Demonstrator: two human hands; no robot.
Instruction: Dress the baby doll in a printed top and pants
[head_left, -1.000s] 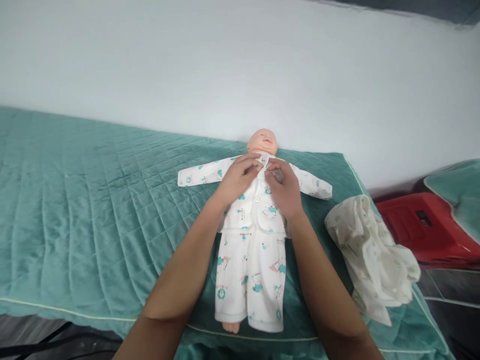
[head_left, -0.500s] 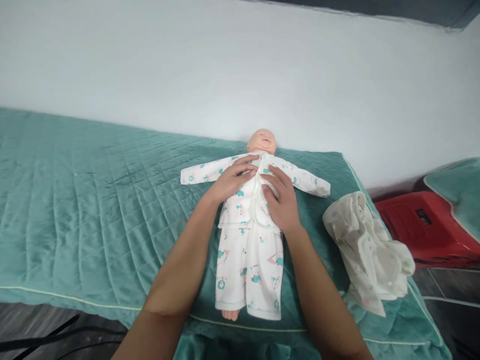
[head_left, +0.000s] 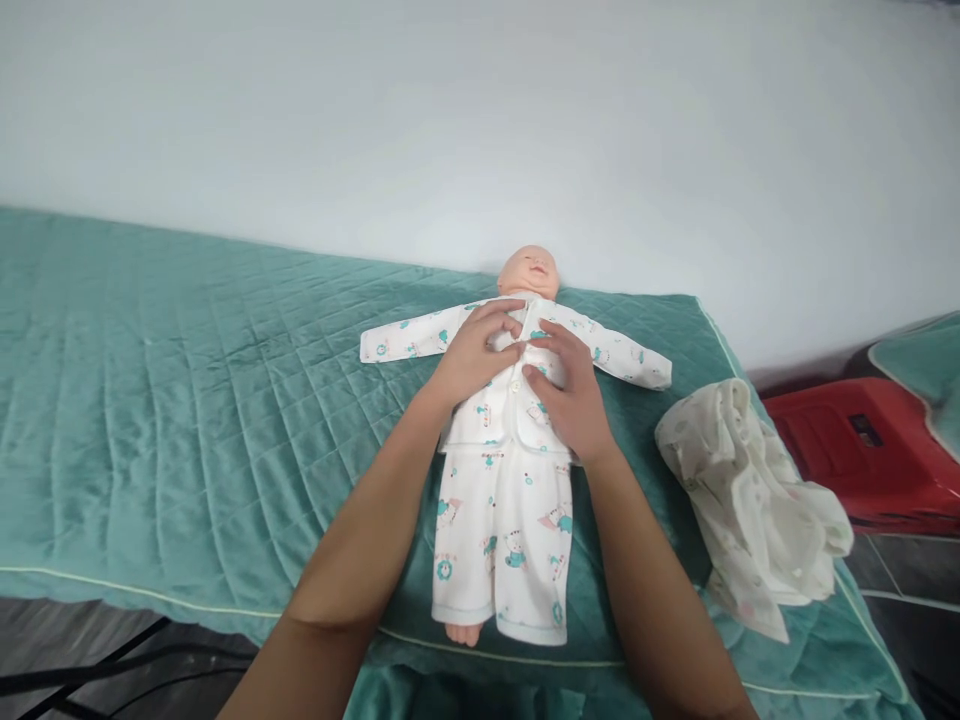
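A baby doll (head_left: 529,270) lies on its back on the teal quilted bed cover (head_left: 187,400), head toward the wall. It wears a white printed jacket (head_left: 405,338) with its sleeves spread out, and matching trousers (head_left: 502,540); one bare foot (head_left: 461,633) shows. My left hand (head_left: 476,352) rests on the doll's upper chest, fingers curled and pinching the jacket's front edge near the collar. My right hand (head_left: 568,390) lies on the other side of the chest, thumb and fingers closed on the opposite front edge. A button shows between the hands.
A crumpled cream cloth (head_left: 750,500) lies on the bed's right end, close to my right forearm. Beyond the bed's edge stands a red plastic stool (head_left: 862,450). A white wall (head_left: 450,120) runs along the bed's far side. Dark cables lie on the floor at lower left.
Both hands went from pinching at the collar to lying flat on the chest, and now curl again on the jacket's front edges slightly lower. The view shifted a little.
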